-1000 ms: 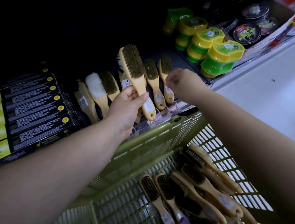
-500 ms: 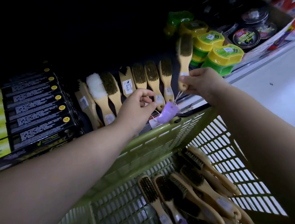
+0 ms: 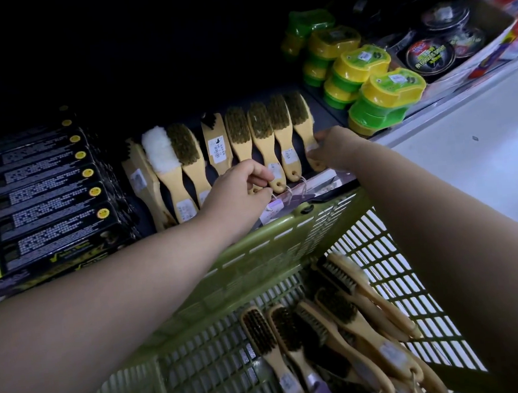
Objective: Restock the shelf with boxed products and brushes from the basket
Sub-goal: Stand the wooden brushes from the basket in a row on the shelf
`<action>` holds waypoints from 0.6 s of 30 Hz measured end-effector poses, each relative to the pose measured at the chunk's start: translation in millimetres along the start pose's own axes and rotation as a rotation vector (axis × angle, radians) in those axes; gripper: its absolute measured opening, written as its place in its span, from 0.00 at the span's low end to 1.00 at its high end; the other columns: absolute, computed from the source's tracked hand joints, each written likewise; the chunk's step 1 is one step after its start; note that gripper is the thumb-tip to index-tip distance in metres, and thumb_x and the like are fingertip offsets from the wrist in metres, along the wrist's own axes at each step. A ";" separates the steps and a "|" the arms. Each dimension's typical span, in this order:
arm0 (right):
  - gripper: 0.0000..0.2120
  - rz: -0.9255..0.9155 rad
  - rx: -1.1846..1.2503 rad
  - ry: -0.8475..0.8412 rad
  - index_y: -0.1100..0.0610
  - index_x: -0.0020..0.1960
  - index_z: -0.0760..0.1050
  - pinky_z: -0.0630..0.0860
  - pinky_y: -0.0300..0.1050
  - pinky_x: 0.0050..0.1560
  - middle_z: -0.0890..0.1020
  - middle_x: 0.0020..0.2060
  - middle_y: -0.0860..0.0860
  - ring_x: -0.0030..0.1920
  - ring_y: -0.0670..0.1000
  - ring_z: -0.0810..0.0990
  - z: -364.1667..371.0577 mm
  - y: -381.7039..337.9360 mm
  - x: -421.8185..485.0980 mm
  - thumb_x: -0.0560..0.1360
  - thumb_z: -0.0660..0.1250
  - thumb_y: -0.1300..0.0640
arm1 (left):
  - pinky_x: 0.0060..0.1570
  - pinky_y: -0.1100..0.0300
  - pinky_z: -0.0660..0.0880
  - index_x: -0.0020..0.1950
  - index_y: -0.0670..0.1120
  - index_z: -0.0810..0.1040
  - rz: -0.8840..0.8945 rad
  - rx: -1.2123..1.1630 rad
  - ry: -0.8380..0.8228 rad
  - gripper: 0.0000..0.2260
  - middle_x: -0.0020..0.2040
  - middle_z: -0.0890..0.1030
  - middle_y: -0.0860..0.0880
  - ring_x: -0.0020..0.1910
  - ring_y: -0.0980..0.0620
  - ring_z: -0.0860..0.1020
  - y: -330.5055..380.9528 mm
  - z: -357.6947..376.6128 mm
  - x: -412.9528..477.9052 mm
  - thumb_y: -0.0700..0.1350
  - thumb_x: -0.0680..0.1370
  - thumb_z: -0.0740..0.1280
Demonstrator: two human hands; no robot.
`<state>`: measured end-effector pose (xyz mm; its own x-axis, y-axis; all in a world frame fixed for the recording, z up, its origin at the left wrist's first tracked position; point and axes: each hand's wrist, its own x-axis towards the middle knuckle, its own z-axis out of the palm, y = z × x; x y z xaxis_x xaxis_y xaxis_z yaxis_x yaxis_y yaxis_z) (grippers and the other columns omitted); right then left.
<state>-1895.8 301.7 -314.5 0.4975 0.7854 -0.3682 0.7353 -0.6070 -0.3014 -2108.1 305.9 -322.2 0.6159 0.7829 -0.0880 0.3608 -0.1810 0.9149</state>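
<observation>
The right hand (image 3: 331, 150) is closed on the handle of the end brush (image 3: 299, 112). This brush lies at the right end of the row of brushes (image 3: 258, 125), near the front edge of the shelf (image 3: 324, 180). The left hand (image 3: 238, 188) has its fingers curled round the bottom of the middle brush (image 3: 238, 129) in the same row.

I think the step now is to set the end brush down neatly. To do it well, lay it flat with the bristles up, like the others. Push it close beside the one next to it, but not on top of it. Line up the handle ends along the front edge, and let the strings and tags hang over the front. The left hand can hold the row steady so nothing slides or tips.

More brushes (image 3: 354, 322) wait in the bottom right corner of the green basket (image 3: 285, 234), so the job looks far from done. Black boxes (image 3: 49, 188) fill the left end of the shelf, and green and yellow tubs (image 3: 380, 93) sit to the right.
</observation>
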 end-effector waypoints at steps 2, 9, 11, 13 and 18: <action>0.17 0.002 -0.060 -0.002 0.62 0.63 0.73 0.69 0.45 0.51 0.77 0.59 0.61 0.54 0.57 0.76 -0.9 -0.1 -3.7 0.77 0.63 0.55 | 0.43 0.71 0.70 0.49 0.48 0.75 -0.007 -0.011 -0.031 0.06 0.44 0.75 0.55 0.43 0.59 0.73 1.8 0.6 -1.7 0.38 0.76 0.63; 0.07 -0.208 -0.003 0.315 0.59 0.50 0.78 0.69 0.40 0.44 0.80 0.50 0.56 0.49 0.56 0.78 -16.5 0.7 -70.0 0.76 0.62 0.60 | 0.47 0.62 0.73 0.47 0.47 0.77 0.121 0.041 -0.111 0.07 0.47 0.79 0.49 0.44 0.52 0.76 20.3 -0.6 -18.2 0.37 0.77 0.63; 0.05 -0.313 0.190 0.416 0.53 0.47 0.77 0.68 0.31 0.40 0.79 0.43 0.47 0.43 0.47 0.77 -10.7 5.2 -113.0 0.75 0.64 0.60 | 0.47 0.68 0.72 0.49 0.47 0.77 0.208 0.084 -0.161 0.07 0.46 0.77 0.54 0.45 0.58 0.75 28.1 -1.5 -31.3 0.37 0.77 0.62; 0.06 -0.394 0.199 0.407 0.50 0.44 0.75 0.67 0.26 0.39 0.75 0.38 0.41 0.39 0.40 0.74 8.6 13.0 -153.3 0.74 0.65 0.60 | 0.48 0.76 0.65 0.50 0.49 0.77 0.315 0.187 -0.186 0.07 0.47 0.74 0.57 0.48 0.61 0.71 34.3 -1.8 -48.8 0.38 0.76 0.63; 0.09 -0.179 -0.225 -0.147 0.55 0.54 0.76 0.69 0.38 0.41 0.79 0.46 0.51 0.46 0.52 0.79 75.8 61.0 -197.0 0.75 0.63 0.55 | 0.53 0.73 0.61 0.48 0.56 0.75 0.427 0.286 -0.270 0.07 0.48 0.74 0.61 0.51 0.64 0.68 30.4 0.0 -102.1 0.43 0.76 0.64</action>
<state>-1983.9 100.8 -327.0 0.2915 0.8413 -0.4553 0.8965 -0.4063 -0.1768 -2160.0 220.5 -285.4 0.8917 0.4324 0.1339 0.1929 -0.6306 0.7518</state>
